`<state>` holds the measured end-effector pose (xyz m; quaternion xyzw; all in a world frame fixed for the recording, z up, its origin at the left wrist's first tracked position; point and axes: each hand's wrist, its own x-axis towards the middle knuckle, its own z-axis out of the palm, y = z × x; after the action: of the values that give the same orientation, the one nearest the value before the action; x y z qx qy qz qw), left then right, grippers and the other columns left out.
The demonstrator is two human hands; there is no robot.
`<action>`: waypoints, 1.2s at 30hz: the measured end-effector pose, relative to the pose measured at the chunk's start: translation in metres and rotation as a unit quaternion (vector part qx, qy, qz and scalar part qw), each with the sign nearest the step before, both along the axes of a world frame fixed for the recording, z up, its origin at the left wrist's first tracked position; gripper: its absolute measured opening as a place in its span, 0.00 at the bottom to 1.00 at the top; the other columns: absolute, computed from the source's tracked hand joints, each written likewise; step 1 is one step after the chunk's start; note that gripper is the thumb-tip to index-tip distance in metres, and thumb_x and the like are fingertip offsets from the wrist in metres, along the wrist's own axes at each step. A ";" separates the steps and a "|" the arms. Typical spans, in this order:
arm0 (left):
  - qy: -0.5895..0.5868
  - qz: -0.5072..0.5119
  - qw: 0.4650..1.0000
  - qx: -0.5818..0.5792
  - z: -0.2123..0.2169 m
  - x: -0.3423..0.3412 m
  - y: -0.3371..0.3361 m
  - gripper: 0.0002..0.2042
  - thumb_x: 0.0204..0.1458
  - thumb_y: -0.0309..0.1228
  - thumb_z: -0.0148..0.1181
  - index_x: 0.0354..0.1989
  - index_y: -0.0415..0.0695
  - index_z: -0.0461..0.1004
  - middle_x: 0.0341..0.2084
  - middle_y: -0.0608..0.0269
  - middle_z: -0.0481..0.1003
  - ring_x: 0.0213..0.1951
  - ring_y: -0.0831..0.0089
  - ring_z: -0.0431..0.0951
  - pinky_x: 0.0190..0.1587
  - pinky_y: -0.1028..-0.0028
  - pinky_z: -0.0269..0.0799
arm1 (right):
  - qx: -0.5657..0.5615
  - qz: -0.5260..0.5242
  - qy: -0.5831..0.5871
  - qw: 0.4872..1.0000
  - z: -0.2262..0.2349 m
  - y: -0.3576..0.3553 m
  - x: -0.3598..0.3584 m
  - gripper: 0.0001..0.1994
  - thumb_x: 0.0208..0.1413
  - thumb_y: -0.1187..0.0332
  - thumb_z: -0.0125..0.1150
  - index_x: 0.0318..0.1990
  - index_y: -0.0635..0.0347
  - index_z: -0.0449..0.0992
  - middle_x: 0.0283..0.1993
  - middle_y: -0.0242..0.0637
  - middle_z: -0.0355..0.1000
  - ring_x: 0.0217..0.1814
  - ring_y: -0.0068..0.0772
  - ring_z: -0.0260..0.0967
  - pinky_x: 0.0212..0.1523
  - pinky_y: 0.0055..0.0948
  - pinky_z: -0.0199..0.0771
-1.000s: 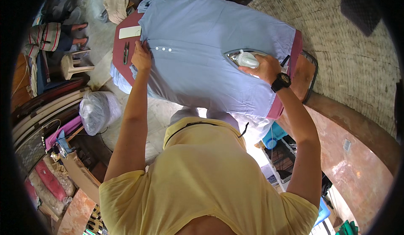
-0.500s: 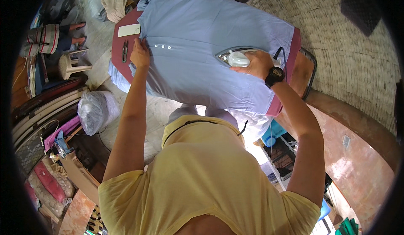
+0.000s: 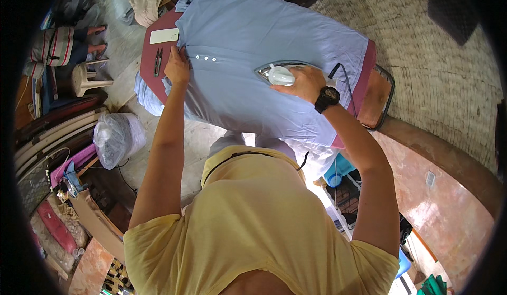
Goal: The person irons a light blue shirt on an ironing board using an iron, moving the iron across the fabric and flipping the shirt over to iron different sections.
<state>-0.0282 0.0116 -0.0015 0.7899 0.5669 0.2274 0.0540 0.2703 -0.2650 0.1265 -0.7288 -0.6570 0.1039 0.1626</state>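
Observation:
A light blue shirt [image 3: 227,91] with several white buttons lies spread over a maroon-covered ironing board [image 3: 149,49]. My right hand [image 3: 306,83] is closed round the handle of a clothes iron [image 3: 280,76], whose tip points left and whose soleplate rests on the shirt. At the shirt's left edge, my left hand [image 3: 177,68] has its fingers drawn together on the cloth, beside the button row. Just left of that hand lie dark thread snips [image 3: 158,62] and a white rectangular card [image 3: 163,36], both on the bare end of the board.
From the iron a dark cord [image 3: 346,81] loops back near the board's right end, by a metal-framed rest [image 3: 383,97]. A plastic-wrapped bundle [image 3: 119,139] and a cream stool [image 3: 87,81] stand at the left. A person's legs [image 3: 90,41] show beyond the stool.
The iron and my right hand have slid left across the shirt, toward the buttons. My left hand stays at the same edge of the cloth.

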 end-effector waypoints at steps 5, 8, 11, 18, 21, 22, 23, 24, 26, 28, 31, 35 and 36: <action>0.002 0.007 1.000 -0.006 0.009 0.006 -0.003 0.12 0.63 0.44 0.46 0.40 0.48 0.64 0.35 0.55 0.78 0.32 0.45 0.78 0.29 0.49 0.71 | 0.008 -0.019 0.041 0.999 -0.009 0.008 -0.009 0.32 0.42 0.32 0.63 0.29 0.57 0.82 0.23 0.42 0.77 0.25 0.45 0.76 0.29 0.40 0.77; -0.004 0.014 1.000 -0.004 0.010 0.006 -0.004 0.12 0.64 0.44 0.46 0.39 0.48 0.64 0.35 0.55 0.78 0.33 0.45 0.78 0.29 0.49 0.71 | 0.009 -0.023 0.044 0.999 -0.007 0.012 -0.015 0.32 0.42 0.32 0.63 0.29 0.57 0.82 0.23 0.42 0.77 0.25 0.44 0.77 0.28 0.40 0.78; -0.007 0.010 1.000 0.000 0.009 0.004 -0.002 0.12 0.64 0.44 0.46 0.39 0.48 0.63 0.35 0.56 0.78 0.33 0.45 0.78 0.29 0.49 0.71 | 0.031 -0.020 0.050 0.998 -0.003 0.019 -0.022 0.32 0.43 0.32 0.63 0.29 0.58 0.82 0.23 0.42 0.77 0.25 0.44 0.77 0.29 0.40 0.78; -0.006 0.018 1.000 -0.002 0.009 0.006 -0.002 0.13 0.63 0.45 0.46 0.39 0.48 0.63 0.35 0.57 0.78 0.32 0.45 0.78 0.28 0.50 0.71 | -0.043 -0.045 0.029 0.998 0.005 0.037 -0.039 0.32 0.43 0.33 0.63 0.30 0.58 0.82 0.23 0.43 0.77 0.27 0.45 0.77 0.30 0.40 0.78; -0.004 0.019 1.000 -0.005 0.008 0.005 -0.002 0.12 0.63 0.45 0.46 0.40 0.49 0.64 0.34 0.57 0.78 0.31 0.45 0.78 0.28 0.50 0.72 | -0.051 -0.045 0.038 0.997 0.005 0.048 -0.049 0.31 0.44 0.34 0.63 0.31 0.58 0.82 0.24 0.43 0.77 0.27 0.46 0.77 0.30 0.41 0.78; -0.005 0.020 1.000 -0.006 0.007 0.005 -0.001 0.12 0.63 0.45 0.46 0.40 0.49 0.64 0.34 0.57 0.78 0.31 0.46 0.78 0.28 0.50 0.72 | -0.061 -0.047 0.038 0.996 0.009 0.052 -0.052 0.31 0.44 0.34 0.63 0.31 0.58 0.82 0.24 0.43 0.77 0.28 0.46 0.78 0.30 0.41 0.77; -0.004 0.019 1.000 -0.001 0.006 0.004 -0.001 0.12 0.63 0.45 0.46 0.40 0.49 0.65 0.34 0.57 0.78 0.31 0.46 0.79 0.28 0.50 0.72 | -0.072 -0.049 0.037 0.996 0.012 0.057 -0.056 0.30 0.44 0.34 0.63 0.31 0.57 0.83 0.24 0.43 0.78 0.28 0.46 0.78 0.30 0.41 0.77; -0.003 0.018 1.000 0.004 0.005 0.003 -0.001 0.12 0.63 0.45 0.47 0.41 0.49 0.65 0.34 0.57 0.78 0.31 0.46 0.79 0.28 0.50 0.72 | -0.077 -0.051 0.038 0.995 0.013 0.060 -0.060 0.30 0.44 0.34 0.63 0.31 0.57 0.83 0.24 0.44 0.78 0.28 0.46 0.78 0.30 0.41 0.77; -0.001 0.018 1.000 0.007 0.004 0.002 -0.001 0.12 0.63 0.45 0.47 0.41 0.49 0.66 0.34 0.57 0.78 0.31 0.46 0.79 0.29 0.51 0.72 | -0.087 -0.056 0.038 0.994 0.015 0.067 -0.067 0.29 0.44 0.35 0.63 0.32 0.56 0.83 0.25 0.44 0.78 0.29 0.46 0.78 0.31 0.41 0.78; 0.001 0.019 1.000 0.000 0.004 0.002 -0.001 0.12 0.63 0.44 0.47 0.42 0.49 0.66 0.34 0.57 0.78 0.31 0.46 0.79 0.29 0.51 0.72 | -0.075 -0.054 0.054 0.994 0.014 0.074 -0.072 0.29 0.45 0.35 0.63 0.32 0.55 0.83 0.26 0.44 0.78 0.29 0.46 0.78 0.31 0.41 0.78; 0.011 0.019 1.000 -0.020 0.004 0.006 -0.001 0.13 0.63 0.44 0.46 0.43 0.49 0.68 0.35 0.56 0.78 0.31 0.45 0.79 0.30 0.50 0.73 | -0.095 -0.063 0.047 0.992 0.025 0.080 -0.077 0.28 0.45 0.35 0.63 0.33 0.54 0.83 0.26 0.44 0.78 0.30 0.46 0.78 0.32 0.41 0.78; 0.009 0.026 1.000 0.000 -0.003 0.002 -0.001 0.15 0.64 0.45 0.44 0.48 0.48 0.68 0.38 0.51 0.78 0.33 0.44 0.79 0.32 0.49 0.73 | -0.063 -0.069 0.114 0.989 0.029 0.075 -0.078 0.29 0.45 0.35 0.63 0.35 0.53 0.84 0.27 0.45 0.78 0.31 0.46 0.78 0.33 0.41 0.78; 0.011 0.026 1.000 -0.007 -0.005 0.002 -0.001 0.15 0.64 0.45 0.44 0.48 0.48 0.67 0.39 0.51 0.78 0.33 0.44 0.79 0.32 0.49 0.73 | -0.077 -0.067 0.098 0.990 0.015 0.076 -0.076 0.29 0.44 0.34 0.63 0.38 0.52 0.84 0.28 0.45 0.78 0.32 0.46 0.78 0.35 0.41 0.78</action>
<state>-0.0264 0.0102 -0.0062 0.7767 0.5897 0.2162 0.0473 0.1943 -0.1895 0.1417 -0.7677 -0.5778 0.2141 0.1757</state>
